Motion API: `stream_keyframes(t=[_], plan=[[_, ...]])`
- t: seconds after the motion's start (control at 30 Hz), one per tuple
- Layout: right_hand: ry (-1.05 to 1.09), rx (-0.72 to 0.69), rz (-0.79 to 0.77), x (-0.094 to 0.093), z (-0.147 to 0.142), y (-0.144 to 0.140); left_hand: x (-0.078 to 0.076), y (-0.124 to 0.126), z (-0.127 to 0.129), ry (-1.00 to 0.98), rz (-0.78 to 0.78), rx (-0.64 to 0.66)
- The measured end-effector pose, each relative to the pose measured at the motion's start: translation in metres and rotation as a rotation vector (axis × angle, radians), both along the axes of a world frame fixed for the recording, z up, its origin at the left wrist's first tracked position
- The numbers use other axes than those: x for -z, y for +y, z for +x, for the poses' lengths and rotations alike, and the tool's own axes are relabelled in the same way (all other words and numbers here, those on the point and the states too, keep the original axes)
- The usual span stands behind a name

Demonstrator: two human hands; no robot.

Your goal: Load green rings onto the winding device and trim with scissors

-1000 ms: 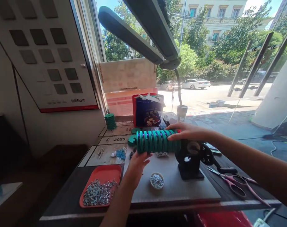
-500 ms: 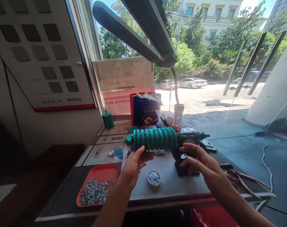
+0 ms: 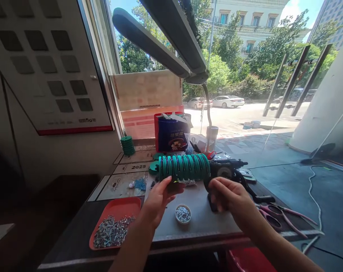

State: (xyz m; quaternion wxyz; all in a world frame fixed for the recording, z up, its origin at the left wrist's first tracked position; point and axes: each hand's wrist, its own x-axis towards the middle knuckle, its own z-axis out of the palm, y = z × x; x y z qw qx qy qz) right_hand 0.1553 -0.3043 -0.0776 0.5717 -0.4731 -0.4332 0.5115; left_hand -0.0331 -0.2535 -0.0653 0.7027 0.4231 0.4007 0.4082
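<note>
A row of green ridged discs (image 3: 185, 167) with dark and pale strands between them lies sideways on a black hand-crank device (image 3: 226, 168). My left hand (image 3: 157, 202) is just below the discs, its thumb up by their lower edge and its fingers stretched out beneath. Whether it touches them I cannot tell. In front of the device's body, my right hand (image 3: 230, 196) has its fingers drawn together; the lower ones are smeared by motion, and what they hold, if anything, is hidden. A small white bowl of silvery beads (image 3: 183, 214) stands between my forearms.
An orange tray (image 3: 114, 206) of metal pieces is at left. Pink-handled scissors (image 3: 273, 217) and pliers lie at right. Behind stand a blue bag (image 3: 171, 132), a stack of green discs (image 3: 127, 146) and a lamp (image 3: 198, 77) reaching overhead. A red bin (image 3: 249, 260) is below the table edge.
My right hand has moved slightly left and its spread fingers have closed together. My left hand keeps its place below the discs. The view has shifted a little.
</note>
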Motion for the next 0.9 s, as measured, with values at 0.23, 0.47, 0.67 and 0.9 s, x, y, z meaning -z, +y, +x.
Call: stream_keyframes(t=[0.23, 0.47, 0.67, 0.9], plan=[[-0.469, 0.04, 0.118, -0.004, 0.005, -0.01, 0.004, 0.001, 0.0, -0.012, 0.004, -0.018], [-0.281, -0.105, -0.073, 0.006, 0.01, 0.001, 0.012, 0.006, -0.003, -0.052, 0.036, -0.022], [0.22, -0.27, -0.198, 0.01, -0.011, 0.018, 0.021, 0.01, -0.002, -0.131, 0.084, -0.033], [0.174, -0.276, -0.221, 0.011, -0.03, 0.027, 0.029, 0.009, -0.003, -0.198, 0.053, 0.0]])
